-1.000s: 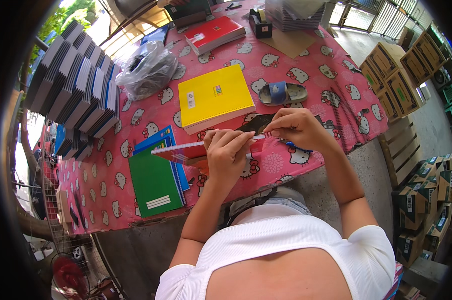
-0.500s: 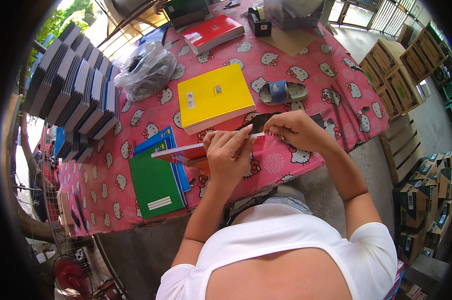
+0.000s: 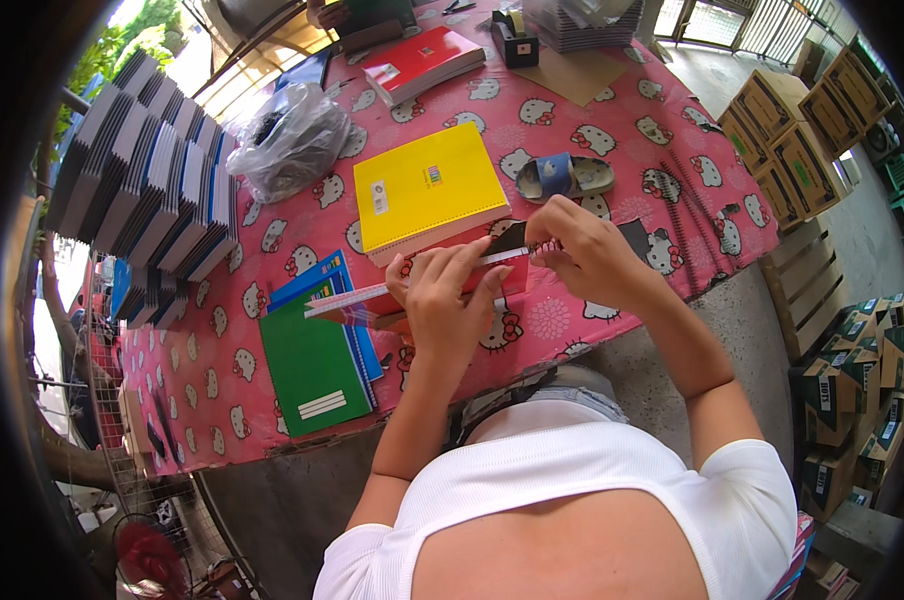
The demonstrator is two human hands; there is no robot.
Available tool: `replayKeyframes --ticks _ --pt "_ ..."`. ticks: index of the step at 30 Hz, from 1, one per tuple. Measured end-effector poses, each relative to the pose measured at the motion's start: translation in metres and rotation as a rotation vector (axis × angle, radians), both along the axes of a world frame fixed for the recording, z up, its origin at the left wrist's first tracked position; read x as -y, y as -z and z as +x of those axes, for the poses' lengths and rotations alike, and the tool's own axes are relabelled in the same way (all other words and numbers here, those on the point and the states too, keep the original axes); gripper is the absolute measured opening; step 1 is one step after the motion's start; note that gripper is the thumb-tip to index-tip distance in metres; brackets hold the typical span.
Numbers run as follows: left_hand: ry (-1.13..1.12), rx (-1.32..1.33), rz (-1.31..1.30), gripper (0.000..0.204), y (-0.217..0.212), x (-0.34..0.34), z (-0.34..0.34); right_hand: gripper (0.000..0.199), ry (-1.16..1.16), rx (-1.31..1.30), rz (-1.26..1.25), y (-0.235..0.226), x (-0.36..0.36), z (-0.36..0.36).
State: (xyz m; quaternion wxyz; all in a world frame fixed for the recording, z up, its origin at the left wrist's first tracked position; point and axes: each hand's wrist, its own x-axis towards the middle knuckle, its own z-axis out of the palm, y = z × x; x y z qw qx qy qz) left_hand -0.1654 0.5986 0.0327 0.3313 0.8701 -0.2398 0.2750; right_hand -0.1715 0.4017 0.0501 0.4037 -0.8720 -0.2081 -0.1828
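My left hand (image 3: 444,302) presses flat on a red notebook (image 3: 452,285) that lies near the front edge of the pink patterned table (image 3: 572,320). Its fingers hold down the notebook's long white edge strip (image 3: 352,298). My right hand (image 3: 582,250) pinches the right end of that notebook, beside a dark strip (image 3: 507,240) at its spine. A yellow notebook (image 3: 427,188) lies just beyond the red one. A green notebook (image 3: 312,368) on blue ones (image 3: 322,280) lies to the left.
Rows of stacked grey-and-blue notebooks (image 3: 152,190) fill the far left. A clear plastic bag (image 3: 292,140), a red book stack (image 3: 422,62), a tape dispenser (image 3: 517,40) and a sandal-shaped thing (image 3: 567,178) sit farther back. Wooden crates and cartons (image 3: 812,140) stand at the right.
My left hand has flattened along the red notebook's edge, fingers stretched toward my right hand. The right hand stayed at the notebook's right end.
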Motion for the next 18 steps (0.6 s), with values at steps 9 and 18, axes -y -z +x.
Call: replayKeyframes --ticks 9,18 --pt "0.04 -0.014 0.03 0.02 0.003 -0.006 -0.001 0.04 -0.121 -0.039 -0.202 -0.013 0.002 -0.005" --pt "0.022 -0.018 0.018 0.018 0.002 -0.003 -0.001 0.01 0.022 0.094 -0.231 -0.003 -0.011 -0.004"
